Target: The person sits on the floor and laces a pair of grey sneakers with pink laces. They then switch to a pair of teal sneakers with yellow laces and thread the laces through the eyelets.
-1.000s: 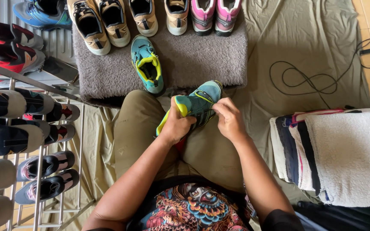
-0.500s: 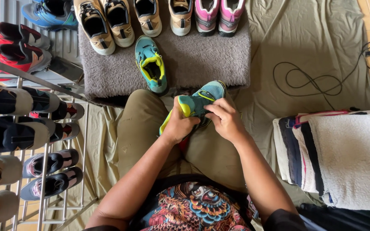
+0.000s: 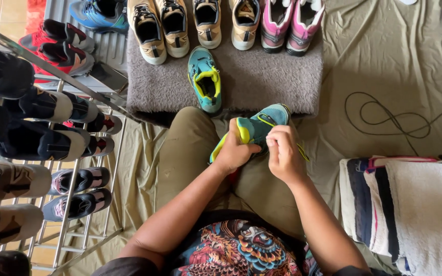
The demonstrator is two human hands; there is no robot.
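Note:
A teal and yellow shoe (image 3: pixel 262 122) rests on my lap, over my olive trousers. My left hand (image 3: pixel 235 151) grips its heel end from the left. My right hand (image 3: pixel 282 151) is closed on the shoe's top, near the laces, fingers curled. Its matching teal and yellow shoe (image 3: pixel 205 80) stands alone on the grey fuzzy mat (image 3: pixel 262 76) just beyond my knee.
A row of shoes lines the mat's far edge: tan pairs (image 3: pixel 160 25) and a pink pair (image 3: pixel 291 23). A metal shoe rack (image 3: pixel 67 204) with several dark shoes stands at left. Folded towels (image 3: pixel 415 204) lie at right, and a black cable (image 3: pixel 390 117) loops on the olive cloth.
Both hands have drawn the shoe slightly closer and my right hand has shifted down onto its top. The camera view has tilted a little.

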